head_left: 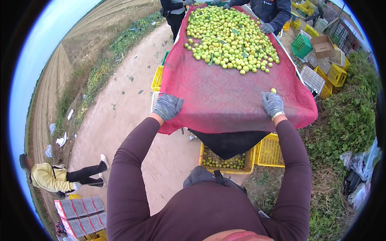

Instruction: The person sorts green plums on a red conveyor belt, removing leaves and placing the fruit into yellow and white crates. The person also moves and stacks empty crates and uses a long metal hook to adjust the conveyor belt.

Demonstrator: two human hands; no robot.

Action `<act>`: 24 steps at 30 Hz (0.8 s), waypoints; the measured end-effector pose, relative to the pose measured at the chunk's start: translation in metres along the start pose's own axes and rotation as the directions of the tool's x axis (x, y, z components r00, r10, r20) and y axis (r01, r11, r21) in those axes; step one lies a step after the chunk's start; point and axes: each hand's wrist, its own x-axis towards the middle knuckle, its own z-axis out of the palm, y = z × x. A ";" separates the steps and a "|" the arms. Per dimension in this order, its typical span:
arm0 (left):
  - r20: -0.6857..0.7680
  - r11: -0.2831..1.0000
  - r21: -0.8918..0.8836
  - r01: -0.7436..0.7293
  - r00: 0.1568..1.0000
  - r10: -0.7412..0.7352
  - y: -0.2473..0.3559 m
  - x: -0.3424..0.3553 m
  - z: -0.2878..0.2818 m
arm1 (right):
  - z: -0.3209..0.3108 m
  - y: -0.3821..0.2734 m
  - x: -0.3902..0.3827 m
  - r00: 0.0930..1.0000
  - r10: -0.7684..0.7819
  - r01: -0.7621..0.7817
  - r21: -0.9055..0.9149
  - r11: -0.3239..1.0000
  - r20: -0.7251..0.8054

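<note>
A long red cloth (225, 94) covers a raised sorting table, its near edge hanging down in front of me. Toward the far end lies a wide heap of small green-yellow fruit (229, 40). My left hand (168, 106), in a grey knit glove, is closed on the cloth at its left edge. With fingers curled and thumb stretched forward, my gloved right hand (273, 103) grips the cloth near the right side. One loose fruit (273, 90) lies just beyond the right hand. What sits under the curled fingers is hidden.
Below the near edge stand a yellow crate (227, 170) holding some fruit and another yellow crate (271, 150). Two people with gloved hands stand at the far end. Crates and a cardboard box (323, 46) crowd the right. A person (52, 176) walks at left near stacked boxes (82, 213).
</note>
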 end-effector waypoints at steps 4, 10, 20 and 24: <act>-0.031 0.999 -0.037 0.009 0.999 -0.010 0.001 0.000 -0.001 | -0.004 -0.002 -0.001 0.999 0.006 -0.006 -0.015 1.000 0.039; -0.044 0.999 -0.050 0.001 0.999 -0.003 0.001 0.000 -0.002 | -0.005 -0.002 -0.001 0.998 0.025 -0.024 -0.021 0.999 0.050; -0.015 0.998 -0.059 -0.002 1.000 0.001 0.003 0.000 -0.002 | 0.002 0.005 0.000 1.000 -0.002 0.002 -0.007 1.000 0.018; 0.028 0.998 -0.054 0.042 0.999 -0.041 0.003 0.001 -0.001 | 0.001 0.004 -0.001 1.000 0.011 -0.011 -0.021 1.000 0.023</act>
